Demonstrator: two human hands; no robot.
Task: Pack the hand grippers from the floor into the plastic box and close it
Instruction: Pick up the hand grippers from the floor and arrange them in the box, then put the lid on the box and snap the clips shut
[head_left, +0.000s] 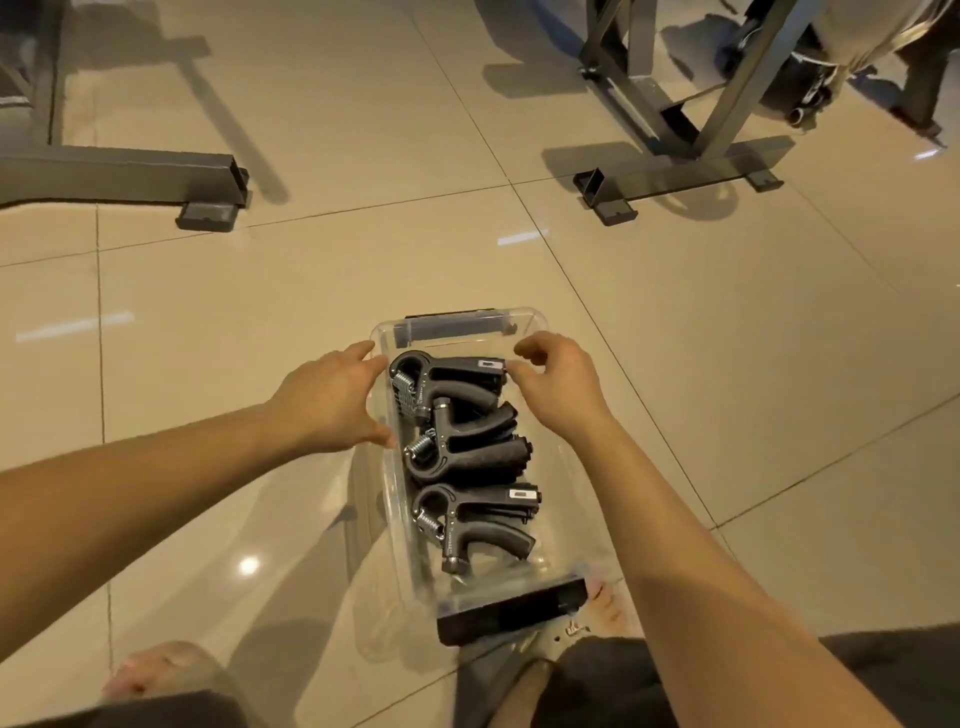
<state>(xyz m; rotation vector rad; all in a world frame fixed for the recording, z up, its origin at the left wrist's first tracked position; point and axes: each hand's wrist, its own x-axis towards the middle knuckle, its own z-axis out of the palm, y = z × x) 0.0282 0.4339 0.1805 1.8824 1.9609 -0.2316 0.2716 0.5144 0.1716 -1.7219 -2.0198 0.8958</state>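
Grippers packed in a row inside the clear box, on the floor. Left hand flat against the box's left wall near its far end, fingers straight, released. Right hand over the box's far-right rim, fingers curled; grasping or not, cannot tell.

My left hand lies flat against the clear plastic box's left wall, and my right hand curls at its far rim. Three black hand grippers lie inside.
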